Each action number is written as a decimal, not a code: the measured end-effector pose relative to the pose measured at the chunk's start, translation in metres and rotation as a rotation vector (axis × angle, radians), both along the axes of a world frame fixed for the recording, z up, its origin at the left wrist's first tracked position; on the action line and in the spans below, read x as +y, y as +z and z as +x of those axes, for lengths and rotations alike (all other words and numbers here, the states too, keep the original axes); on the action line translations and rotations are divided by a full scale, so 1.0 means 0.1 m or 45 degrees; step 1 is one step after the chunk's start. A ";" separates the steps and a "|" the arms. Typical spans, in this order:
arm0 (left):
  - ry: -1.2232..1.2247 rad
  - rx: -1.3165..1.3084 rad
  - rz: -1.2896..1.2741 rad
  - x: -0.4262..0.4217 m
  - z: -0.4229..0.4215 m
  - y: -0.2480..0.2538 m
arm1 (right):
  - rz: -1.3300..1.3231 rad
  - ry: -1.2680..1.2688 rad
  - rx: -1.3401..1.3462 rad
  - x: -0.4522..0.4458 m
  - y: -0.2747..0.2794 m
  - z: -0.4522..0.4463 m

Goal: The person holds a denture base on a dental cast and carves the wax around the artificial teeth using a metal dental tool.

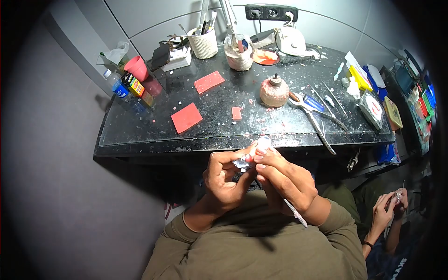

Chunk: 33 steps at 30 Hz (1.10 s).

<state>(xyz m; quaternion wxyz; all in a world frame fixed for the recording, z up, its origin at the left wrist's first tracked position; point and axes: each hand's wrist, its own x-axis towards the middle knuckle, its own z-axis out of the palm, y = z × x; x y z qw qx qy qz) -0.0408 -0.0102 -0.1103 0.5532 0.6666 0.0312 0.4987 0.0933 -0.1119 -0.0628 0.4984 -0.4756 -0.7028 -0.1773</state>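
Note:
My left hand [225,179] is closed on a small pale, glossy piece [241,163], held just in front of the desk's near edge. Close against it, my right hand [289,179] has its fingers bent round a thin whitish tool [296,213], whose lower end sticks out below the palm. The fingertips of both hands meet around the piece, where a bit of pink and a bright white spot show. Part of the piece and the tool's upper end are hidden by the fingers.
The black desk [154,133] carries red sheets [186,118], a round burner [274,92], pliers [313,119], thin tools, a woven cup [203,43], a water bottle [116,86] and a pink cup [136,68]. At the lower right, a co-worker's hands [389,205] hold something small.

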 end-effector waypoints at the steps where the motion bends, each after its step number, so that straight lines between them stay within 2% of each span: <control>1: -0.008 0.025 -0.004 0.01 -0.02 0.00 | 0.001 0.000 0.001 0.00 0.00 0.00; 33: -0.118 0.088 -0.178 0.06 -0.05 0.12 | -0.022 0.029 0.089 0.01 -0.01 0.08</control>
